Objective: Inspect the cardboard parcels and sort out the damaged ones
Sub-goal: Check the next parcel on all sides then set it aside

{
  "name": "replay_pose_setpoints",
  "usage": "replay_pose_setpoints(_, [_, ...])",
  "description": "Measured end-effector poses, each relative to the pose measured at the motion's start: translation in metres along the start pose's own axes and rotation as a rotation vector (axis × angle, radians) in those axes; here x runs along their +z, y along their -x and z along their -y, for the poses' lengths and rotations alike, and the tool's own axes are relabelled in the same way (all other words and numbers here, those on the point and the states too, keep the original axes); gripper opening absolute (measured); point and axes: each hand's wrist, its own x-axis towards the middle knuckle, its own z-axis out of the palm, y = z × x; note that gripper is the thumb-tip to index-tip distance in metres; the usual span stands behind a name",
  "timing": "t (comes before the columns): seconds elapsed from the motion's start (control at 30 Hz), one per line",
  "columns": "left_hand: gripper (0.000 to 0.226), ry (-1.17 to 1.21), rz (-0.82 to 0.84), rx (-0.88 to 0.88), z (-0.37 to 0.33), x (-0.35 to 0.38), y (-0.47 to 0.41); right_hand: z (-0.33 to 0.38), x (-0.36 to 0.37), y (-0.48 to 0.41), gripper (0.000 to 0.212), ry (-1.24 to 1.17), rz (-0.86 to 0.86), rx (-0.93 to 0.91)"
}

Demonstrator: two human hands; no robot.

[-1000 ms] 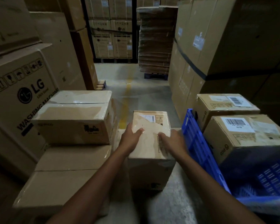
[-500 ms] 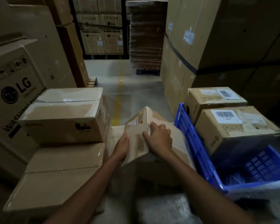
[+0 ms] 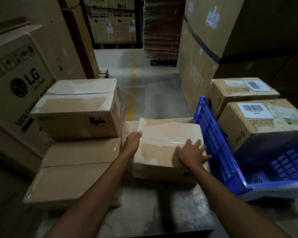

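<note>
Item 1: cardboard parcel (image 3: 163,143), lying flat with its clear-taped seam facing up. It sits low in front of me, between the stack on my left and the blue crate (image 3: 212,134) on my right, close to the crate's wall. Patches of torn paper show on its top face.

Item 2: my left hand (image 3: 132,142), set against the parcel's upper left edge. Its fingers (image 3: 138,134) are straight and together, not curled round anything.

Item 3: my right hand (image 3: 192,154), flat on the parcel's near right top. Its fingers (image 3: 199,145) are spread apart, blurred, and reach toward the crate side.

Item 4: left stack. A taped box (image 3: 79,109) sits on top of a wider flat box (image 3: 76,165).

Item 5: two labelled boxes, both with barcode stickers, beyond the crate wall: the near labelled box (image 3: 265,122) and the far labelled box (image 3: 239,93). I cannot tell whether either stands inside the crate.

Item 6: LG washing-machine carton (image 3: 19,86) at far left, and tall cartons lining both sides of the aisle.

Item 7: concrete floor (image 3: 153,100) with a yellow line (image 3: 132,93). A pile of flattened cardboard (image 3: 160,28) stands at the far end.
</note>
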Motion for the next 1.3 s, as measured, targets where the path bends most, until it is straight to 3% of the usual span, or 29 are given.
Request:
replay_pose_setpoints(0.07, [0.039, 0.028, 0.067, -0.052, 0.012, 0.007, 0.003, -0.024, 0.001, -0.006, 0.076, -0.117, 0.029, 0.119])
replay_pose_setpoints(0.17, [0.048, 0.004, 0.094, -0.063, 0.024, 0.014, 0.008, -0.040, 0.000, -0.008, 0.082, -0.354, 0.027, 0.114])
replay_pose_setpoints(0.4, [0.049, -0.136, 0.039, 0.083, -0.007, 0.005, 0.037, -0.059, -0.029, 0.020, 0.064, -0.541, -0.108, 0.043])
replay_pose_setpoints(0.77, [0.048, -0.154, -0.163, 0.249, -0.063, -0.037, 0.145, -0.076, -0.091, 0.114, 0.067, -0.613, -0.213, -0.171])
replay_pose_setpoints(1.03, [0.044, -0.014, -0.297, 0.181, -0.062, -0.122, 0.218, -0.040, -0.096, 0.195, 0.060, -0.563, -0.184, -0.320])
replay_pose_setpoints(1.13, [0.035, 0.008, -0.358, 0.172, -0.057, -0.164, 0.230, -0.009, -0.087, 0.218, 0.058, -0.579, -0.127, -0.404])
replay_pose_setpoints(1.23, [0.009, -0.006, -0.418, 0.176, -0.049, -0.204, 0.238, 0.026, -0.074, 0.238, 0.053, -0.548, -0.111, -0.469])
replay_pose_setpoints(1.3, [0.009, 0.005, -0.444, 0.155, -0.041, -0.233, 0.236, 0.050, -0.065, 0.249, 0.050, -0.533, -0.093, -0.507])
